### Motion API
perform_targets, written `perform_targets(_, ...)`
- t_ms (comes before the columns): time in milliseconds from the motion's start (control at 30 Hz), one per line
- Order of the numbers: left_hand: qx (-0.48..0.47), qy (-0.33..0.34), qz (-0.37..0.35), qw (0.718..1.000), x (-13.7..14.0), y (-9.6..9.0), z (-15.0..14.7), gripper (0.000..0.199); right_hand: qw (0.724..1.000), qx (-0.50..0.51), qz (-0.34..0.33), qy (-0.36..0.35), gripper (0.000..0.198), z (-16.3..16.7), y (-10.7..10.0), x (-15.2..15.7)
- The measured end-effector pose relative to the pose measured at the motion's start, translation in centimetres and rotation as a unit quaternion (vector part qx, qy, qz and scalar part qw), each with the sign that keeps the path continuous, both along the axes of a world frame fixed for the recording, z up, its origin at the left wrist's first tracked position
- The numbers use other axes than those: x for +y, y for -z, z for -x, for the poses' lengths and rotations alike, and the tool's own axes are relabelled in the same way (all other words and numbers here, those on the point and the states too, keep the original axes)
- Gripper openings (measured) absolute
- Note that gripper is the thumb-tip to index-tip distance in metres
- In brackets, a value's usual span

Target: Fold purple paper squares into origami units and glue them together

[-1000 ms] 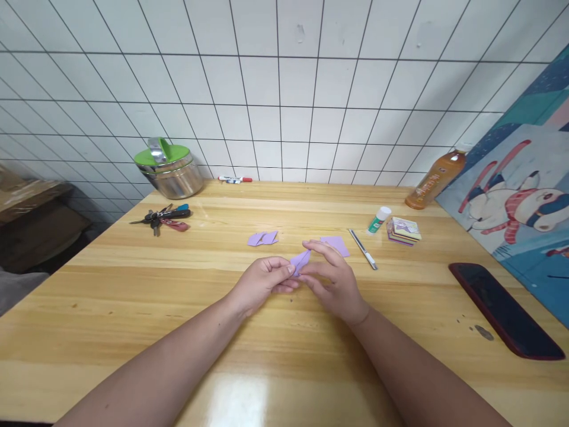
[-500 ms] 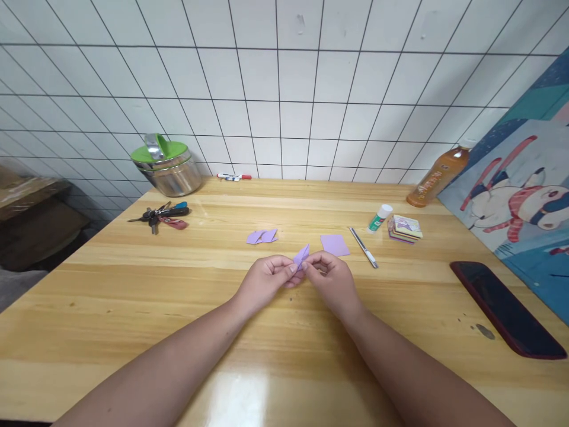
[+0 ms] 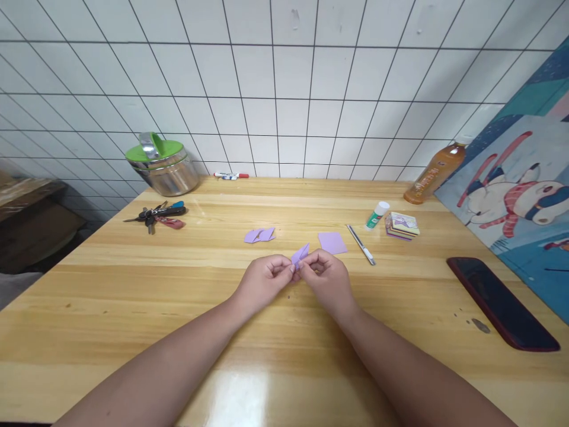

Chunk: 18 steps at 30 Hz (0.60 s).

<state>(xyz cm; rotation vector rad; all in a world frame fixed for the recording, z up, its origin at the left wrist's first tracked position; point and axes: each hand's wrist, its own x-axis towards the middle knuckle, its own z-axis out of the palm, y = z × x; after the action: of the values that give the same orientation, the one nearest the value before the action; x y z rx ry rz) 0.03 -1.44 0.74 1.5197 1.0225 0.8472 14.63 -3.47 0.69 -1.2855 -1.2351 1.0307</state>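
Observation:
A small folded piece of purple paper (image 3: 301, 254) is pinched between my two hands above the middle of the table. My left hand (image 3: 267, 277) grips its lower left side between thumb and fingers. On the other side, my right hand (image 3: 328, 279) pinches its lower right edge, fingers curled. The paper's lower part is hidden by my fingertips. Beyond my left hand lie folded purple paper pieces (image 3: 259, 235), side by side. A flat purple paper square (image 3: 332, 242) rests just past my right hand.
Right of the square lie a pen-like white and dark tool (image 3: 361, 244), a glue stick (image 3: 377, 215), a paper stack (image 3: 402, 226) and a phone (image 3: 502, 302). A bottle (image 3: 435, 174) stands behind. Keys (image 3: 157, 215), a green-lidded steel pot (image 3: 165, 166) and markers (image 3: 231, 175) are left.
The view has shifted slightly, so things on the table appear a little further left. Both hands keep hold of the folded paper, their fingertips slightly closer together.

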Motion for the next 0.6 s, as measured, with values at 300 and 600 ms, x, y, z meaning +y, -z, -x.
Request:
perform_targets(300, -0.027, -0.013, 0.000, 1.000, -0.24, -0.69, -0.16, 0.017, 0.997, 0.066, -0.029, 0.006, 0.034, 0.10, -0.33, -0.29)
perform_targets(600, -0.010, -0.010, -0.033, 0.999, -0.12, -0.50, 0.04, 0.019, 0.988, 0.125, 0.054, -0.066, 0.021, -0.32, 0.19, 0.20)
